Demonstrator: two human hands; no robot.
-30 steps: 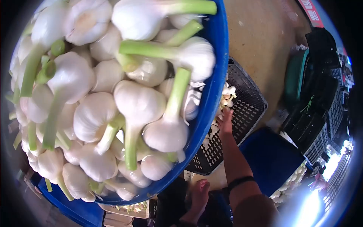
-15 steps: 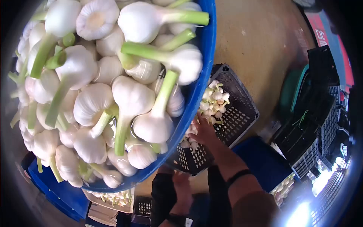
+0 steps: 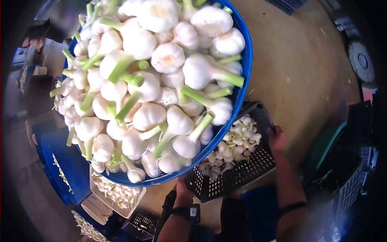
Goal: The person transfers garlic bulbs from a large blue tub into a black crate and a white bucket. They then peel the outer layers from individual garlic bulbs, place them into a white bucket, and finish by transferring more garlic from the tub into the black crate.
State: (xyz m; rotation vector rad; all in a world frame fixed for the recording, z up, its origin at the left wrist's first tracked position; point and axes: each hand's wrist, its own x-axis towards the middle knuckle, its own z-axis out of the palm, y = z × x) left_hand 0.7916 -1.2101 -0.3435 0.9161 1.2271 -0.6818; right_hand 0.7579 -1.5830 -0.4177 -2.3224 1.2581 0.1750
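Here, right hand (image 3: 277, 141) clasps black crate (image 3: 260, 163), left hand (image 3: 183, 191) opposite

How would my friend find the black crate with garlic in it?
Find the big blue tub heaped with white garlic. Look just past its lower-right rim: partly hidden behind it is a black crate with holes, holding more garlic. Unlike other black crates nearby, this one has a right hand on its right edge and a left hand at its left.

2 arms (image 3: 286, 183) reach forward, left hand (image 3: 184, 192) and right hand (image 3: 277, 141) apart.
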